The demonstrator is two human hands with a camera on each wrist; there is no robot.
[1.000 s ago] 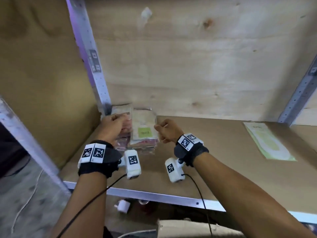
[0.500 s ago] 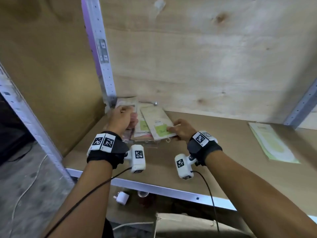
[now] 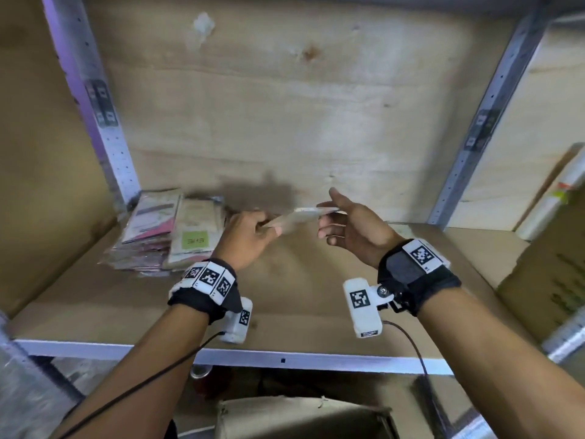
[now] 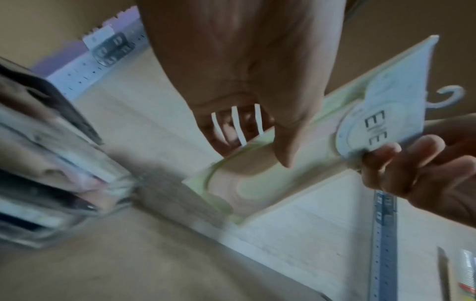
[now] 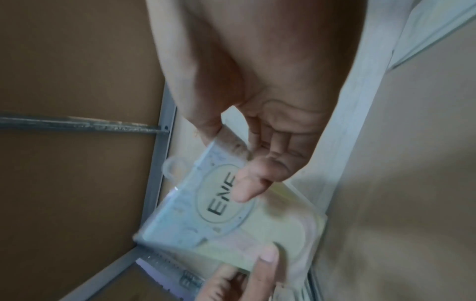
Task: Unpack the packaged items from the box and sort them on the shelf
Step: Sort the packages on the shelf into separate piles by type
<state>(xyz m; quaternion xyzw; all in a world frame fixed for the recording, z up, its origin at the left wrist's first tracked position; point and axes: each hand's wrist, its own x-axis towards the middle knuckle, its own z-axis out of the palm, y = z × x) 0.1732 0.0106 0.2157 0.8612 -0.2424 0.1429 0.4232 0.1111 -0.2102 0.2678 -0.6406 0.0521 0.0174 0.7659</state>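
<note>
A flat pale-green packaged item (image 3: pixel 297 217) marked ENE hangs edge-on above the shelf board (image 3: pixel 285 312), held between both hands. My left hand (image 3: pixel 269 228) pinches its left end, thumb on the printed face (image 4: pixel 283 173). My right hand (image 3: pixel 329 217) pinches the other end by the round label (image 5: pixel 219 203), thumb on one face and fingers under the other. A clear hang hook (image 4: pixel 448 95) sticks out at the label end. A stack of similar packages (image 3: pixel 167 236) lies at the shelf's back left corner, left of my left hand.
An open cardboard box (image 3: pixel 300 416) sits below the shelf's metal front rail (image 3: pixel 285 359). Another cardboard box (image 3: pixel 544 280) and wrapped rolls (image 3: pixel 550 210) stand at the right. Metal uprights (image 3: pixel 104 122) flank the plywood back wall.
The right hand drew one package off the stack and carried it up and to the right. The left hand left the stack and now pinches that package's other end.
</note>
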